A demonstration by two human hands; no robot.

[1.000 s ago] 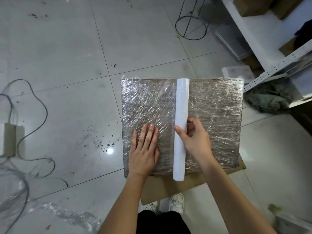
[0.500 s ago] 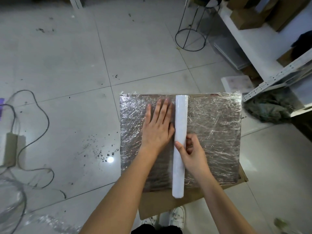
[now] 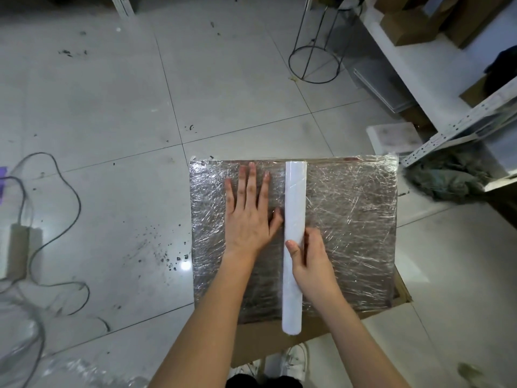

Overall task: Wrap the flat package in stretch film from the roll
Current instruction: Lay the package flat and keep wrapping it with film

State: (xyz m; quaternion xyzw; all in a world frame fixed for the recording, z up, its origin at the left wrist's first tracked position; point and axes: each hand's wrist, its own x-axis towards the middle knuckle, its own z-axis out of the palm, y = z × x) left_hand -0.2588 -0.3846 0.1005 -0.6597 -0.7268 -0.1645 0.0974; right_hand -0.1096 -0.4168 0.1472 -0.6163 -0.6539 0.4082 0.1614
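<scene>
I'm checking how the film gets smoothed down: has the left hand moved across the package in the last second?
Yes. The left hand slid flat from the package's near edge toward its far edge, beside the roll.

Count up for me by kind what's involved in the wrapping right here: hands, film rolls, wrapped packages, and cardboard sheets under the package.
Hands: 2, the left hand flat on the film, the right hand gripping the roll
Film rolls: 1, the white roll lying across the package
Wrapped packages: 1, the flat package
Cardboard sheets: 1, the cardboard sheet showing under the near edge
Total: 5
</scene>
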